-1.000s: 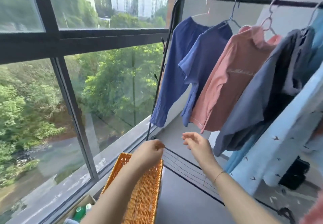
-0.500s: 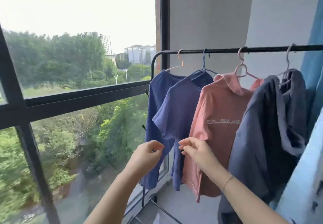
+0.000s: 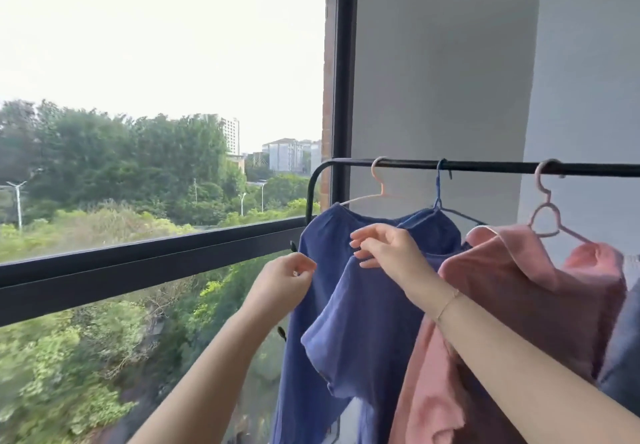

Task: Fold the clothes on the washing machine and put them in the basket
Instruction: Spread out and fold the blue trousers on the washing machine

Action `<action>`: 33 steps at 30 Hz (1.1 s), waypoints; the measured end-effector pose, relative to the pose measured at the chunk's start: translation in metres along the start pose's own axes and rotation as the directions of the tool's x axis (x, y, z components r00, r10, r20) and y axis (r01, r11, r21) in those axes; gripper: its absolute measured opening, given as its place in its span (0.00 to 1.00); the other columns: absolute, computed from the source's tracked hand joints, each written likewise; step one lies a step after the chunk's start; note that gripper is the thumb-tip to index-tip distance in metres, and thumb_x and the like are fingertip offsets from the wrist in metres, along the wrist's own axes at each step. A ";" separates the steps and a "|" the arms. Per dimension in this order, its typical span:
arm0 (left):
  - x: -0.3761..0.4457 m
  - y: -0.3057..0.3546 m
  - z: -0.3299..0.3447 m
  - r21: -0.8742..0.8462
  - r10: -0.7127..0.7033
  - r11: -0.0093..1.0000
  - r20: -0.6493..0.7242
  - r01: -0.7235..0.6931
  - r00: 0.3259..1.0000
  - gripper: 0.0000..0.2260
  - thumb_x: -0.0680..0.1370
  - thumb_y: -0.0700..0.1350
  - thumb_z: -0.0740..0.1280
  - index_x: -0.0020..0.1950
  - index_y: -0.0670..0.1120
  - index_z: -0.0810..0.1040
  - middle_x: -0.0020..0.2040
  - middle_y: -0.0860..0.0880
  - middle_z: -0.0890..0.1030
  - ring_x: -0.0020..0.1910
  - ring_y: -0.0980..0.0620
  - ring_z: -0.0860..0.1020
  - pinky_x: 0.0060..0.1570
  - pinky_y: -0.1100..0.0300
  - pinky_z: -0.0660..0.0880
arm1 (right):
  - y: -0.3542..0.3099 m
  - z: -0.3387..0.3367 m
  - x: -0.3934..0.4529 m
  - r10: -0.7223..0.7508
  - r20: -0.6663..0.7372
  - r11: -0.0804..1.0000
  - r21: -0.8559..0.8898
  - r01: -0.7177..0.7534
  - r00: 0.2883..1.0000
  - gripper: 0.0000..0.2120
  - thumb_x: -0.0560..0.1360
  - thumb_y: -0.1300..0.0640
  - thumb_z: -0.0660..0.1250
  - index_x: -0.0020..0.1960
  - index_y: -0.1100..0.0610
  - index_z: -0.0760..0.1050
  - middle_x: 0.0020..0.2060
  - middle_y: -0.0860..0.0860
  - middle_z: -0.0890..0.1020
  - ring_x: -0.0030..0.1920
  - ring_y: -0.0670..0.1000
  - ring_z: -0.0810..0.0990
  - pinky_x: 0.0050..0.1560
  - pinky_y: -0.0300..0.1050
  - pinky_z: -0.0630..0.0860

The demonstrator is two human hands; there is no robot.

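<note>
Clothes hang on a black rail (image 3: 491,167). At the left end is a blue garment (image 3: 325,236) on a pale hanger. Beside it hangs a blue short-sleeved shirt (image 3: 367,336) on a blue hanger, then a pink shirt (image 3: 519,305) on a pink hanger. My left hand (image 3: 284,282) is raised with its fingers loosely curled, at the left edge of the blue garment, holding nothing that I can see. My right hand (image 3: 388,248) is in front of the blue shirt's shoulder, fingers apart. Neither the basket nor the washing machine is in view.
A large window with a black frame (image 3: 138,263) fills the left side, close to my left arm. A grey wall (image 3: 433,63) stands behind the rail. A dark grey garment (image 3: 623,357) hangs at the right edge.
The view has tilted up from the floor and the orange basket to the rail. Both hands have risen and now reach the tops of the blue garments.
</note>
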State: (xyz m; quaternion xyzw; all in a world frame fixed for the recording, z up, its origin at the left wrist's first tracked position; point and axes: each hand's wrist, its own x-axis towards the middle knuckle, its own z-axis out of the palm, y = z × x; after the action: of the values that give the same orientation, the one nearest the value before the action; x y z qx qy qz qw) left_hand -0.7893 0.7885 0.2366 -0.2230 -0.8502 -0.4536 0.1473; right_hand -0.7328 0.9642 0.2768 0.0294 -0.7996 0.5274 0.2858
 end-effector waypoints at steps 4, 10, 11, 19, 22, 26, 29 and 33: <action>0.064 -0.003 -0.003 0.039 0.058 0.998 -0.014 -0.058 0.998 0.10 0.77 0.43 0.63 0.51 0.54 0.81 0.47 0.58 0.82 0.47 0.56 0.79 0.48 0.63 0.74 | -0.009 0.006 0.069 -0.017 -0.077 0.996 -0.088 0.010 0.997 0.10 0.78 0.65 0.59 0.47 0.59 0.79 0.42 0.52 0.81 0.42 0.49 0.80 0.42 0.37 0.79; 0.148 -0.006 0.001 0.000 0.092 0.996 0.005 -0.092 0.996 0.08 0.76 0.44 0.63 0.48 0.54 0.80 0.46 0.56 0.81 0.43 0.56 0.80 0.42 0.62 0.76 | 0.004 0.004 0.147 -0.055 -0.062 0.925 -0.380 0.027 0.997 0.11 0.76 0.66 0.62 0.53 0.61 0.81 0.46 0.54 0.82 0.48 0.54 0.81 0.56 0.48 0.79; 0.157 -0.006 0.005 -0.004 0.096 0.995 0.007 -0.096 0.995 0.07 0.76 0.44 0.63 0.49 0.54 0.80 0.46 0.55 0.81 0.44 0.55 0.80 0.44 0.61 0.76 | 0.006 0.003 0.155 -0.071 -0.046 0.901 -0.432 0.044 0.996 0.11 0.76 0.66 0.62 0.55 0.61 0.80 0.50 0.56 0.82 0.49 0.55 0.81 0.57 0.46 0.78; 0.209 -0.013 0.050 -0.003 0.067 0.998 -0.012 -0.067 0.998 0.16 0.78 0.50 0.64 0.65 0.50 0.72 0.55 0.52 0.79 0.55 0.51 0.77 0.59 0.54 0.73 | 0.028 0.005 0.192 -0.159 0.080 0.707 -0.687 0.170 0.984 0.15 0.77 0.64 0.62 0.61 0.59 0.78 0.59 0.54 0.80 0.60 0.54 0.77 0.61 0.44 0.71; 0.217 -0.015 0.059 -0.075 0.057 0.996 0.003 -0.057 0.998 0.09 0.77 0.51 0.66 0.57 0.52 0.77 0.45 0.53 0.79 0.46 0.53 0.77 0.46 0.61 0.73 | 0.037 0.009 0.201 -0.164 0.133 0.660 -0.722 0.209 0.977 0.10 0.78 0.58 0.63 0.55 0.58 0.81 0.53 0.54 0.82 0.54 0.55 0.79 0.55 0.46 0.76; 0.219 -0.024 0.055 -0.268 0.106 0.956 -0.076 -0.123 0.991 0.05 0.74 0.47 0.72 0.39 0.55 0.83 0.33 0.59 0.82 0.34 0.66 0.77 0.36 0.72 0.71 | 0.042 0.010 0.205 -0.227 0.186 0.606 -0.742 0.288 0.956 0.10 0.77 0.52 0.65 0.50 0.56 0.83 0.47 0.51 0.84 0.48 0.53 0.80 0.48 0.45 0.76; 0.217 -0.029 0.053 -0.381 0.092 0.915 -0.117 -0.131 0.989 0.05 0.72 0.44 0.75 0.38 0.53 0.85 0.34 0.58 0.84 0.34 0.67 0.78 0.39 0.71 0.73 | 0.043 0.010 0.207 -0.285 0.189 0.585 -0.742 0.327 0.940 0.11 0.77 0.49 0.66 0.48 0.56 0.84 0.45 0.51 0.84 0.45 0.52 0.80 0.48 0.48 0.78; 0.213 -0.037 0.052 -0.497 0.016 0.862 -0.174 -0.102 0.985 0.01 0.71 0.42 0.75 0.41 0.46 0.86 0.37 0.50 0.85 0.38 0.58 0.80 0.46 0.60 0.76 | 0.047 0.018 0.210 -0.309 0.208 0.524 -0.777 0.348 0.928 0.13 0.79 0.48 0.63 0.49 0.56 0.81 0.46 0.52 0.82 0.43 0.52 0.78 0.43 0.45 0.74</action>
State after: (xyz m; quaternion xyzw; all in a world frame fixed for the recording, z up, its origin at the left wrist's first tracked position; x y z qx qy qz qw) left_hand -0.9934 0.8666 0.2783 -0.2416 -0.6801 -0.6717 0.1670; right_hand -0.9320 1.0234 0.3351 0.0591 -0.9358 0.0460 0.3444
